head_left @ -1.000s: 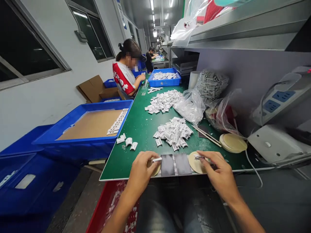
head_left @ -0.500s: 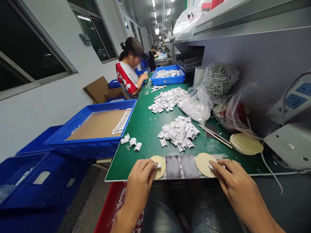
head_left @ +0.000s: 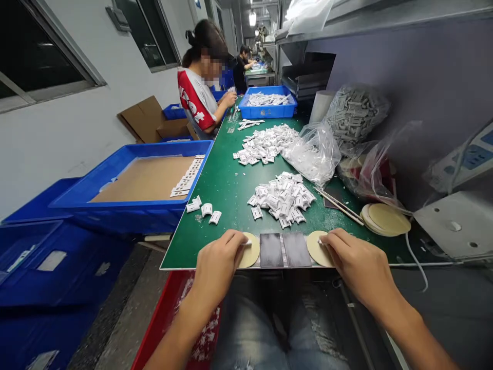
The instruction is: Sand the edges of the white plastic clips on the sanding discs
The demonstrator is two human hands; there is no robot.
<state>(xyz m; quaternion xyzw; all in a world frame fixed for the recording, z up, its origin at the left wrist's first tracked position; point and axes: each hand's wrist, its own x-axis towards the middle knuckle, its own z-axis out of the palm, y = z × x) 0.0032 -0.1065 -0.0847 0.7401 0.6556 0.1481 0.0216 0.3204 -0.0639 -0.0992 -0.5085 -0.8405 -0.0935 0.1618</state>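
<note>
My left hand point(head_left: 220, 262) pinches a small white piece point(head_left: 247, 242) over the left round yellow disc point(head_left: 252, 253). On the other side, my right hand point(head_left: 356, 259) is closed on another small white piece point(head_left: 322, 242), mostly hidden by the fingers, at the right yellow disc point(head_left: 315, 250). Between the discs, two dark grey rectangular pads point(head_left: 270, 250) lie side by side at the table's front edge. A heap of white plastic pieces point(head_left: 284, 198) sits just beyond them, and a few loose ones point(head_left: 207, 209) lie to the left.
The green table point(head_left: 219, 185) also holds a farther heap point(head_left: 269, 141), a plastic bag point(head_left: 314, 154), thin sticks point(head_left: 341, 204), stacked discs point(head_left: 389, 219) and a blue bin point(head_left: 266, 110). A blue tray point(head_left: 162, 204) adjoins the left edge. A seated person point(head_left: 202, 92) works beyond it.
The head view has shifted, so the table scene sits higher. Both hands stay at the discs, each still pinching its piece, with the right hand a little farther over its disc.
</note>
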